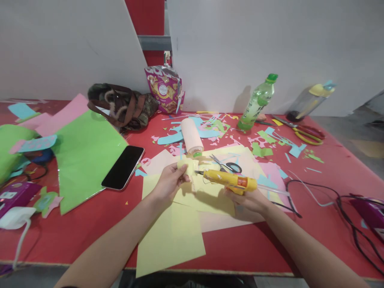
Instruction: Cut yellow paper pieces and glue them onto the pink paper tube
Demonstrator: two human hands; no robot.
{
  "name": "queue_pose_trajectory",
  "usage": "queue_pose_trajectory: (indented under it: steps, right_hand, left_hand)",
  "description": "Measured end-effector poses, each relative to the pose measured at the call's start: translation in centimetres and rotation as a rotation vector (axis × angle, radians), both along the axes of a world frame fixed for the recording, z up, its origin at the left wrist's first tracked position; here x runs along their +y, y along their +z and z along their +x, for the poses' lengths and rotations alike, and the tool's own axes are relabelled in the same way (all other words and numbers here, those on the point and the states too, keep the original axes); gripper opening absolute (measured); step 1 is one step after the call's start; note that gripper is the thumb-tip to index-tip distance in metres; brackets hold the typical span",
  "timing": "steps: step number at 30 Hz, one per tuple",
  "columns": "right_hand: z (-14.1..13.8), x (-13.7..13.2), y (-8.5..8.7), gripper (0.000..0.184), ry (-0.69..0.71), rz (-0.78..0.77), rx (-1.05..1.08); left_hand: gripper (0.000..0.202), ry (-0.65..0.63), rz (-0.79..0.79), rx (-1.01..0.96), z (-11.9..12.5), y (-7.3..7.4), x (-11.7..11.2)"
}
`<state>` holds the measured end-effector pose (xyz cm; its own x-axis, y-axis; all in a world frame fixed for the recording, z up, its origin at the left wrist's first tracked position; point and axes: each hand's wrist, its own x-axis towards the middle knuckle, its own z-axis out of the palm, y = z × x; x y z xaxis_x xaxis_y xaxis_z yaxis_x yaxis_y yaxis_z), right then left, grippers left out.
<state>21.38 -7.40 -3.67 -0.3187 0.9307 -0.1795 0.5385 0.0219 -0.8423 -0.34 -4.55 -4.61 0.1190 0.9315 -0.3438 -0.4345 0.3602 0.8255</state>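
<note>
Between the thumb and fingers of my left hand [171,181] is a small piece of yellow paper [189,166]. My right hand [249,198] is wrapped round a yellow glue gun [225,178], and a clear glue stick [271,190] sticks out of its back end. The gun's dark nozzle points left, close to the paper piece; whether they touch I cannot tell. Under both hands lie yellow paper sheets [172,240]. Just beyond the gun are small scissors [226,164] with dark handles. A pale pink paper roll [191,136] lies behind the paper piece.
A phone [123,167] and green sheet [87,148] lie left. Paper scraps [264,150] litter the red table [240,250]. Behind stand a snack bag [165,90], camouflage bag [132,106], green bottle [256,105] and clear bottle [310,102]. Red-and-yellow-handled shears [309,134] and a black cable [339,200] lie right.
</note>
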Motion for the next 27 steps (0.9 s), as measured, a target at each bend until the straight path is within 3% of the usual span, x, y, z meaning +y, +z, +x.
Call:
queue_pose_trajectory:
  steps: [9, 27]
  right_hand:
    - [-0.1, -0.1, 0.5, 0.024, -0.018, -0.072, -0.049]
    - [-0.21, -0.05, 0.34, 0.022, 0.012, -0.001, 0.046]
  left_hand:
    - [0.037, 0.031, -0.025, -0.029, -0.01, 0.13, 0.02]
    - [0.04, 0.026, -0.021, -0.009, -0.07, 0.16, 0.05]
